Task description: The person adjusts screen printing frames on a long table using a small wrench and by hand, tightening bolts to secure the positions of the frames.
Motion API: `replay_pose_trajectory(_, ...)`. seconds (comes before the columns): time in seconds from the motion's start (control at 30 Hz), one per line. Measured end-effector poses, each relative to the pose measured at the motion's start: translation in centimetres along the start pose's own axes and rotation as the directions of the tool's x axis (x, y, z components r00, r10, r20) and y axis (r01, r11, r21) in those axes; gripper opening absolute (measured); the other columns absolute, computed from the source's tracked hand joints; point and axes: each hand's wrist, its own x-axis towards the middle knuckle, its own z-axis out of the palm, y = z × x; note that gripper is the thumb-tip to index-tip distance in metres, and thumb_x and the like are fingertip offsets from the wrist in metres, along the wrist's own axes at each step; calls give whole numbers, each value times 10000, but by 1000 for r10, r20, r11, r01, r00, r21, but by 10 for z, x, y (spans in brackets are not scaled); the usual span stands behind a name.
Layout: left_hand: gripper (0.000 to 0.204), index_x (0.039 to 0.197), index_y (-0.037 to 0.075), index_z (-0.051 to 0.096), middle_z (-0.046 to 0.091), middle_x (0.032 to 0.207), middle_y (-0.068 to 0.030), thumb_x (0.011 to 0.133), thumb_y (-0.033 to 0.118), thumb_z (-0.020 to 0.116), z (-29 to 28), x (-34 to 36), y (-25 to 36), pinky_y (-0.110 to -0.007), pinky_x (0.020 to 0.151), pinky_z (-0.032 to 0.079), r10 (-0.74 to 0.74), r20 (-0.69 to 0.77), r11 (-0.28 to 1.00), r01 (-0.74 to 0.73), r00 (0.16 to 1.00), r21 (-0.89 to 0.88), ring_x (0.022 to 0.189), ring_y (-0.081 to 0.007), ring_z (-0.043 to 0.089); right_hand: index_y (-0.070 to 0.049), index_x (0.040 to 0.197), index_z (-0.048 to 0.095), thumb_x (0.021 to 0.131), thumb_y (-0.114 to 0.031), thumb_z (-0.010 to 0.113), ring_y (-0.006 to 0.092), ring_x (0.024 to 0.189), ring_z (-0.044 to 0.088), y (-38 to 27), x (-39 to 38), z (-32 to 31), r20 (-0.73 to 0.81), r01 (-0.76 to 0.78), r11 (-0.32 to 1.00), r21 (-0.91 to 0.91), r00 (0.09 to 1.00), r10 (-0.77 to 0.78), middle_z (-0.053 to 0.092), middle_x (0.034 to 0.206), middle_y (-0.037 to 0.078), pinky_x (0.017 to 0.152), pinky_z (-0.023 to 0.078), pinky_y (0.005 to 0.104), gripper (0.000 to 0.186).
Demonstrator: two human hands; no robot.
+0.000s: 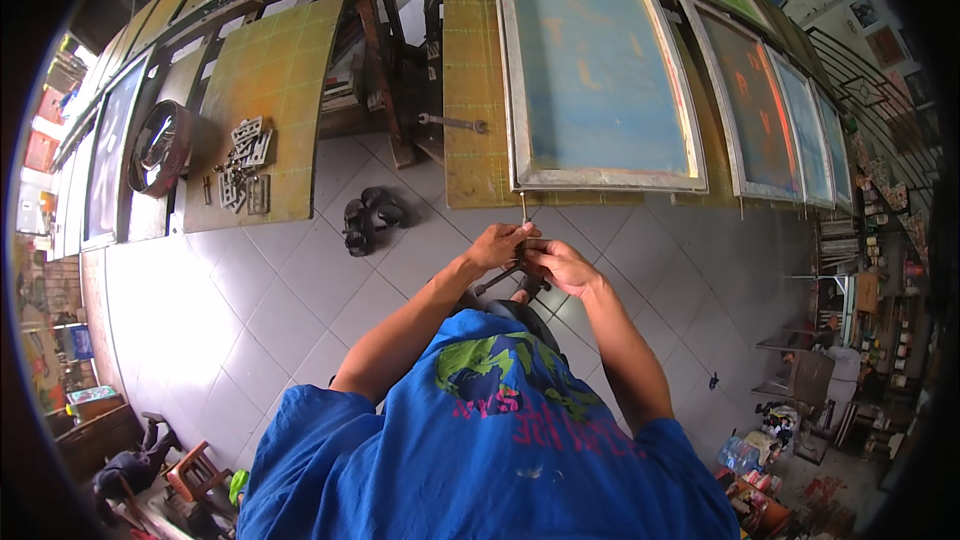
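Note:
My left hand (pixel 498 246) is closed, its fingertips pinched at the near end of a thin metal rod (pixel 524 208). That rod sticks out toward me from below a wooden-edged screen-printing frame (pixel 610 181) with blue mesh, which lies on a yellowish board (pixel 475 160). Close beside it, my right hand (pixel 563 266) is closed too, fingers bent in toward the left fingertips. Whatever sits between the right fingers is hidden. Dark bar-like parts (pixel 492 283) show just under the hands; I cannot tell what they belong to.
A wrench (pixel 452 123) lies on the board left of the frame. Metal hinge-like parts (pixel 245 155) and a roll of dark tape (pixel 160 148) rest on the left boards. Black sandals (pixel 375 218) are on the tiled floor. More screen frames (pixel 765 120) line the right side.

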Motion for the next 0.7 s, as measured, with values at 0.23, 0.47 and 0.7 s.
replay_pose_trajectory(0.23, 641, 1287, -28, 619, 647, 1188, -162, 1009, 539, 507, -9, 7, -12, -371, 871, 492, 82, -75, 993, -75, 994, 96, 952, -198, 596, 6, 1030, 667, 948, -159, 685, 120, 864, 632, -5, 10, -9, -77, -53, 960, -273, 996, 33, 706, 893, 72, 794, 469, 274, 185)
replay_pose_trajectory(0.47, 488, 1032, -17, 721, 695, 931, -107, 935, 460, 677, -1, -6, 12, -335, 775, 524, 48, -171, 943, 12, 984, 334, 906, -165, 660, 1, 1002, 646, 937, -202, 706, 155, 826, 666, 12, 15, 3, -197, -104, 975, -195, 978, 65, 665, 855, 71, 601, 538, 269, 221)
replay_pose_trajectory(0.7, 477, 1047, -23, 705, 701, 907, -74, 925, 438, 699, 5, -2, -2, -301, 740, 522, 86, -132, 989, -69, 988, 130, 833, -142, 662, 9, 1125, 635, 1039, -279, 543, 145, 822, 661, 7, 6, 18, -171, -108, 958, -265, 983, 63, 689, 930, 78, 668, 542, 304, 315)
